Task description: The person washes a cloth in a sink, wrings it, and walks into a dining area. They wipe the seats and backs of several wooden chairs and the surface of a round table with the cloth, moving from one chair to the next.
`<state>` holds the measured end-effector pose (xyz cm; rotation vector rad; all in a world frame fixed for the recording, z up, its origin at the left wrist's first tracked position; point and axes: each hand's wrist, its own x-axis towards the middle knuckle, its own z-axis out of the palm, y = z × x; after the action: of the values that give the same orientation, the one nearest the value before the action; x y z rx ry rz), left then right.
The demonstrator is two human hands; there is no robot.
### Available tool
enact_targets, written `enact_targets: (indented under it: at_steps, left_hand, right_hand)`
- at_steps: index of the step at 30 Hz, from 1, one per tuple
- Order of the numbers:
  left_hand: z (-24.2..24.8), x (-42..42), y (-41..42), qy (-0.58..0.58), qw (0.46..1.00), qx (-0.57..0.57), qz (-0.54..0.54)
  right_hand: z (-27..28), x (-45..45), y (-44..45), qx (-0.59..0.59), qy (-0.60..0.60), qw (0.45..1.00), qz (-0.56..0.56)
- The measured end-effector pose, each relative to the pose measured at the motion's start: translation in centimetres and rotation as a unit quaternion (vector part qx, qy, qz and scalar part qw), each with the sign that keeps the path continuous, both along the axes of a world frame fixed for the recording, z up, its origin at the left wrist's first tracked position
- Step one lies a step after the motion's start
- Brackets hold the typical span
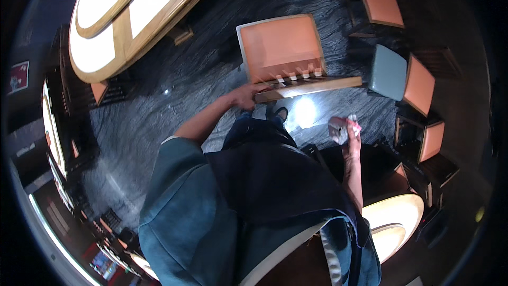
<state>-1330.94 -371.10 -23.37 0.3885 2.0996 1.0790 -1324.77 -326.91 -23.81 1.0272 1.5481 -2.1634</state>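
Observation:
A wooden chair with an orange padded seat (281, 43) stands in front of me, its slatted back nearest to my body. My left hand (247, 96) is on the left end of the chair's wooden top rail (309, 89); the fingers are partly hidden at the rail. To the right, away from the chair, my right hand (353, 137) is closed on a crumpled cloth (339, 129), greyish with a pink and white part. My shoe shows on the dark floor under the rail.
A long wood-edged table with a bright white top (158, 4) lies at the upper left. At the right stand several orange-seated chairs (381, 0) and a grey-blue padded seat (387, 72). Another bright, rounded table (410, 206) is at the lower right.

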Motion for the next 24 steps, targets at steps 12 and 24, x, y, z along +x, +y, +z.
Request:
enact_targets:
  at_steps: [12,24]
  left_hand:
    - [1.4,19.1,-10.3,-0.040,0.993,0.031,0.103]
    - [1.0,30.2,-36.6,-0.013,0.962,-0.083,0.259]
  right_hand:
    - [0.3,-4.6,-15.6,0.052,-0.044,0.964,0.255]
    - [-1.1,-3.6,-45.0,0.268,0.126,0.795,0.529]
